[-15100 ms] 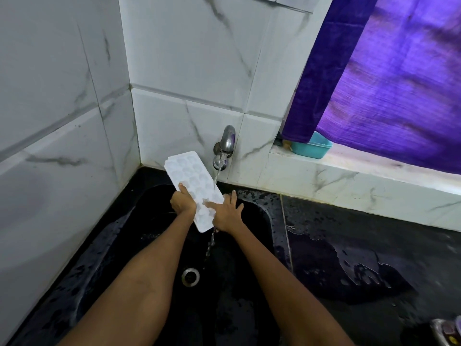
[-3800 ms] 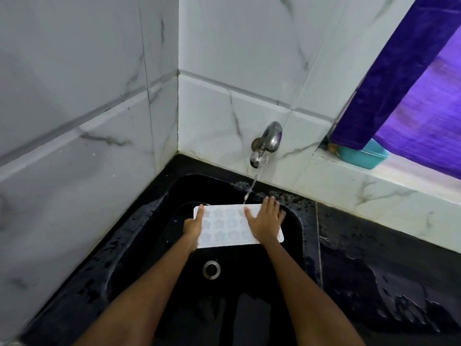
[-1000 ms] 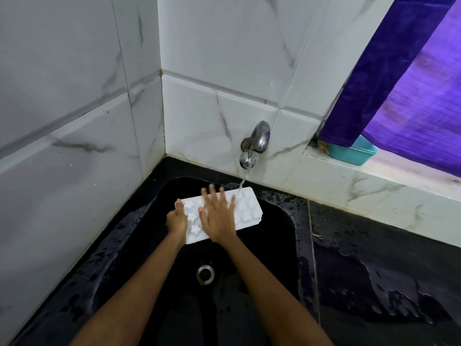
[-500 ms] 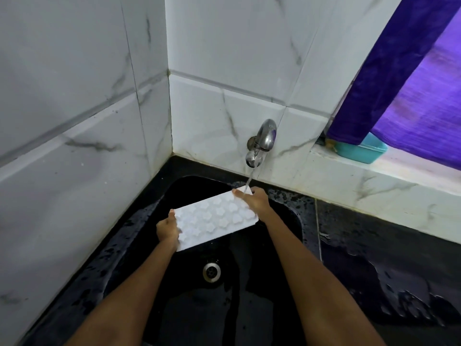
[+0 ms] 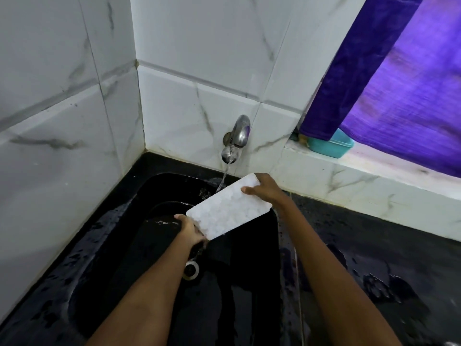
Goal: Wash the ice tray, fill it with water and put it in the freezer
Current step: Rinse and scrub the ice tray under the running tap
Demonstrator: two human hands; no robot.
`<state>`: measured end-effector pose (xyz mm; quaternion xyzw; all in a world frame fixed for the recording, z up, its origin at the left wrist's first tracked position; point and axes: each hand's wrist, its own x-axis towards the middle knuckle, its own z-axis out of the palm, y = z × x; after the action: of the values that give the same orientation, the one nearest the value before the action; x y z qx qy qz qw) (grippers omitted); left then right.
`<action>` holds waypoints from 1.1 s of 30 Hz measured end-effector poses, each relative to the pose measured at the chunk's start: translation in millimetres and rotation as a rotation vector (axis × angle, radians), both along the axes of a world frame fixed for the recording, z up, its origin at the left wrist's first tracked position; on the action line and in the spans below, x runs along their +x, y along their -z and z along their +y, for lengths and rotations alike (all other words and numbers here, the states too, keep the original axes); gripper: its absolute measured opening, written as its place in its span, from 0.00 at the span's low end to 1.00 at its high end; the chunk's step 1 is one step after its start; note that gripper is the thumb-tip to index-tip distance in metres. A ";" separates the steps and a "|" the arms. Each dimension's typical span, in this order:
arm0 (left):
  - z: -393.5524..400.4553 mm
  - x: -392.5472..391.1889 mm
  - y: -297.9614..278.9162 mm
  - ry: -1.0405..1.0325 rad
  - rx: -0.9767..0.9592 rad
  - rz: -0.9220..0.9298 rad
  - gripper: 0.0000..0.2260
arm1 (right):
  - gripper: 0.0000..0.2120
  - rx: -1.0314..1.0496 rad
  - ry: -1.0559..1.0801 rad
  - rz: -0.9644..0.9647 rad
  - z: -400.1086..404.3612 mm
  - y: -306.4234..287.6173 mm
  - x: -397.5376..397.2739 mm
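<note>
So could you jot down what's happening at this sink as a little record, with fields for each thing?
setting: black sink in a white tiled corner
ice tray: white, tilted, held above the basin
left hand: grip on the tray's lower near end
right hand: grip on the tray's upper far end
tap: running, thin stream landing by the tray's upper end
drain: partly visible below the left hand
counter: black, wet
ledge: teal tub beneath a purple curtain
</note>
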<state>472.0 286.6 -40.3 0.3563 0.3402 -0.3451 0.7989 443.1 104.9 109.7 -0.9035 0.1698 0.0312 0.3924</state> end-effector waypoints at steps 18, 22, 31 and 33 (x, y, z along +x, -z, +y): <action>58.6 3.9 -24.4 0.204 -0.007 -0.369 0.22 | 0.22 0.355 0.426 -0.038 5.4 45.1 -31.7; 52.4 -2.3 -33.9 0.378 0.055 -0.333 0.13 | 0.15 0.268 0.536 -0.028 3.0 44.9 -36.8; -17.1 -22.0 -46.2 0.275 0.485 -0.315 0.29 | 0.19 -0.411 0.488 -0.054 -17.6 22.2 -51.7; -20.6 -24.0 -49.6 0.189 0.557 -0.337 0.29 | 0.24 -0.714 0.428 0.111 -3.0 28.2 -52.3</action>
<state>448.0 266.0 9.3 0.6428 0.2502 -0.2477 0.6804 390.8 101.8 81.5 -0.9240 0.3748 -0.0634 0.0427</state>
